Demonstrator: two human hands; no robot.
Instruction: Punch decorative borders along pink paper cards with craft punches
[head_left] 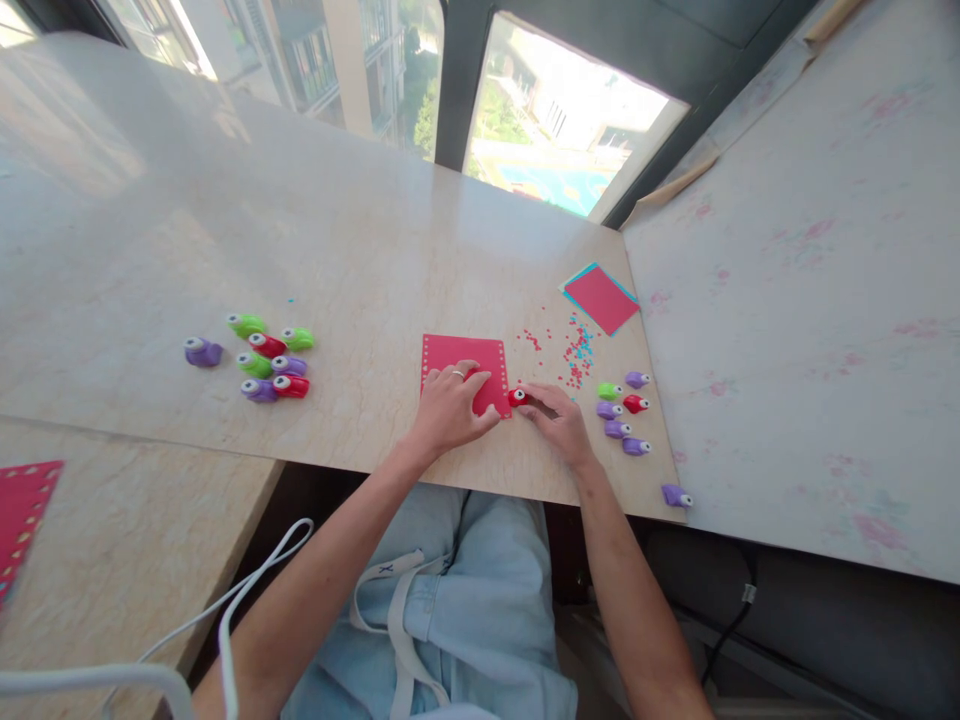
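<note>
A red sheet of paper (457,350) lies on the stone-look counter, with small holes punched along its edges. My left hand (454,402) rests on it, fingers spread over the lower half. At the sheet's right edge, near its lower corner, sits a red craft punch (517,398) with a white button. The fingers of my right hand (556,420) are closed round this punch from the right. Part of the sheet's lower side is hidden beneath my left hand.
Red and blue punched bits (580,352) lie scattered beyond my right hand. Behind them is a stack of coloured paper (602,298). Several punches stand at the right (617,430), and several more at the left (270,346). Another punched red sheet (26,510) and a white cable (229,625) are lower left.
</note>
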